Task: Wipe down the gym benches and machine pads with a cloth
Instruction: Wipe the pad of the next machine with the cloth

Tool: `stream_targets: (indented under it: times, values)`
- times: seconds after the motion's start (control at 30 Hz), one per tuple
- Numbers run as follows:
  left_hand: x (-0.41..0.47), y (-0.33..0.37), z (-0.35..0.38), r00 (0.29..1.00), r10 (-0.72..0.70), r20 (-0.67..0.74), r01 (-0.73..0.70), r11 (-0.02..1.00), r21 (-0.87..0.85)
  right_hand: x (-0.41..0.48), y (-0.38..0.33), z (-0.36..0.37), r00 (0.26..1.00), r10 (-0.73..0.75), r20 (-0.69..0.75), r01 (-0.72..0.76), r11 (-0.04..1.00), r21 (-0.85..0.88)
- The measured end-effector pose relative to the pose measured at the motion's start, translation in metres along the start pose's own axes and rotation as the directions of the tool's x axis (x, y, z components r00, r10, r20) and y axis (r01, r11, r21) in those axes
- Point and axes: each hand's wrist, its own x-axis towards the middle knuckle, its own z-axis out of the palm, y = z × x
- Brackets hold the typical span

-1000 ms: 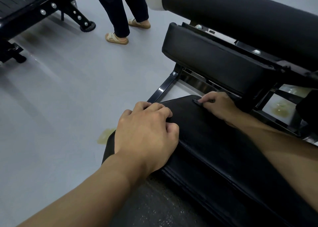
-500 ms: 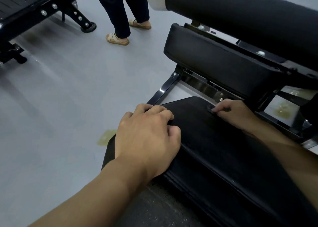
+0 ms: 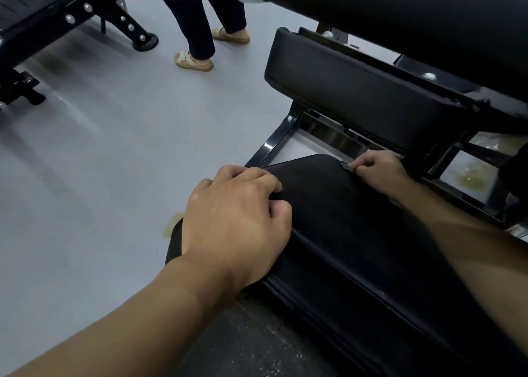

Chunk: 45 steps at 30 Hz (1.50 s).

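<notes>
1. Since a second ago our right hand [image 3: 380, 171] has slid along the far edge of the seat pad [image 3: 343, 219] toward its right corner, while our left hand [image 3: 237, 228] has stayed where it was.
2. Our right thumb and fingertips are pinched together on a small dark scrap, which seems to be a corner of the cloth [image 3: 346, 166]; it is too small and dark to be sure.
3. That scrap touches the pad's far rim, just below the chrome rail of the frame [image 3: 274, 145].
4. Our left hand rests on the pad's near-left edge, knuckles up and fingers curled under into a loose fist, with the thumb tucked against them.
5. Above the seat pad sits a second black pad [image 3: 357, 96], tilted, and over that a thick black roller [image 3: 400, 13] with a pale end cap.
6. On the grey floor [image 3: 100, 162] a person in dark trousers [image 3: 197, 19] and tan sandals stands well apart from us, near another black bench [image 3: 43, 5].
</notes>
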Motion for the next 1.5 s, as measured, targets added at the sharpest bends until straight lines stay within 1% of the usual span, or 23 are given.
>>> stream_targets:
  times: [0.03, 0.13, 0.2, 0.27, 0.33, 0.37, 0.5, 0.53, 0.57, 0.63, 0.7, 0.83, 0.9, 0.97, 1.03, 1.07, 1.13, 1.17, 1.2, 1.27, 1.33, 1.37, 1.5]
  values:
    - [0.0, 0.0, 0.0, 1.0, 0.0, 0.001, 0.0, 1.0, 0.002, -0.007, -0.001, -0.003, 1.0, -0.005, 0.006, 0.005, 1.0, -0.003]
    - [0.0, 0.0, -0.001, 1.0, -0.002, -0.019, 0.002, 1.0, -0.004, -0.034, 0.004, -0.025, 0.988, -0.116, 0.098, 0.118, 0.993, -0.013]
    - [0.0, 0.0, 0.0, 1.0, -0.006, -0.025, 0.006, 1.0, -0.01, -0.037, 0.006, -0.025, 0.983, -0.143, 0.11, 0.15, 0.987, -0.05]
    - [-0.001, 0.001, 0.0, 0.999, -0.005, -0.033, 0.004, 1.0, -0.012, -0.022, -0.004, -0.013, 0.995, -0.089, 0.051, 0.091, 0.995, -0.031]
    - [-0.001, 0.001, 0.0, 0.999, -0.007, -0.035, 0.007, 1.0, -0.008, -0.015, -0.012, -0.004, 0.999, -0.031, 0.038, 0.03, 1.0, 0.006]
    - [0.0, 0.001, 0.0, 0.999, -0.005, -0.034, 0.005, 1.0, -0.01, -0.021, -0.012, -0.007, 0.998, -0.05, 0.045, 0.051, 0.999, -0.01]
    - [-0.001, 0.0, 0.0, 0.999, -0.006, -0.037, 0.006, 1.0, -0.01, -0.057, 0.001, -0.028, 0.968, -0.199, 0.15, 0.205, 0.978, -0.026]
    - [-0.001, 0.0, 0.001, 0.999, -0.008, -0.038, 0.007, 1.0, -0.009, -0.055, 0.001, -0.027, 0.967, -0.21, 0.142, 0.216, 0.976, -0.031]
    - [0.0, 0.0, 0.001, 0.999, -0.008, -0.039, 0.007, 1.0, -0.007, -0.046, -0.003, -0.022, 0.971, -0.205, 0.12, 0.211, 0.977, -0.034]
    - [0.0, 0.0, 0.001, 0.999, -0.01, -0.044, 0.01, 1.0, -0.005, -0.03, -0.015, -0.011, 0.986, -0.146, 0.078, 0.149, 0.988, -0.033]
    - [0.0, 0.0, 0.0, 0.999, -0.012, -0.041, 0.012, 1.0, -0.006, -0.034, -0.02, -0.01, 0.992, -0.108, 0.07, 0.11, 0.994, -0.027]
    - [0.0, -0.001, 0.0, 0.999, -0.023, -0.044, 0.023, 1.0, -0.009, -0.071, -0.008, -0.029, 0.964, -0.203, 0.173, 0.197, 0.979, 0.053]
    - [0.0, 0.001, 0.0, 0.999, -0.022, -0.042, 0.022, 1.0, -0.007, -0.059, -0.016, -0.021, 0.973, -0.196, 0.124, 0.194, 0.98, 0.034]
    - [0.0, 0.002, -0.001, 0.999, -0.022, -0.039, 0.022, 1.0, 0.0, -0.044, -0.031, -0.009, 0.984, -0.164, 0.074, 0.167, 0.985, -0.039]
    - [0.0, 0.001, -0.001, 0.999, -0.018, -0.04, 0.018, 1.0, 0.005, -0.046, -0.032, -0.007, 0.984, -0.164, 0.066, 0.168, 0.984, -0.062]
    - [0.0, 0.001, -0.001, 0.999, -0.017, -0.038, 0.017, 1.0, 0.005, -0.055, -0.028, -0.013, 0.978, -0.184, 0.099, 0.188, 0.982, -0.024]
    - [0.0, 0.0, 0.0, 0.999, -0.019, -0.044, 0.019, 1.0, 0.006, -0.078, -0.014, -0.027, 0.946, -0.276, 0.171, 0.263, 0.96, 0.094]
    - [0.0, -0.001, 0.0, 0.999, -0.021, -0.05, 0.021, 1.0, 0.005, -0.085, -0.011, -0.029, 0.934, -0.309, 0.178, 0.29, 0.949, 0.126]
    - [0.0, -0.001, 0.0, 0.998, -0.022, -0.054, 0.022, 1.0, 0.005, -0.083, -0.011, -0.026, 0.935, -0.32, 0.152, 0.301, 0.944, 0.134]
    - [0.0, 0.0, 0.001, 0.998, -0.02, -0.059, 0.021, 1.0, 0.004, -0.063, -0.02, -0.014, 0.96, -0.266, 0.091, 0.259, 0.962, 0.082]
    - [0.0, 0.0, 0.0, 0.998, -0.02, -0.063, 0.021, 1.0, 0.006, -0.053, -0.031, -0.006, 0.974, -0.208, 0.088, 0.208, 0.978, 0.008]
    - [0.0, 0.0, 0.0, 0.998, -0.018, -0.061, 0.018, 1.0, 0.007, -0.055, -0.031, -0.007, 0.973, -0.21, 0.098, 0.211, 0.978, 0.006]
    - [0.0, -0.001, 0.001, 0.997, -0.027, -0.068, 0.027, 1.0, 0.001, -0.088, -0.013, -0.029, 0.916, -0.342, 0.209, 0.316, 0.937, 0.149]
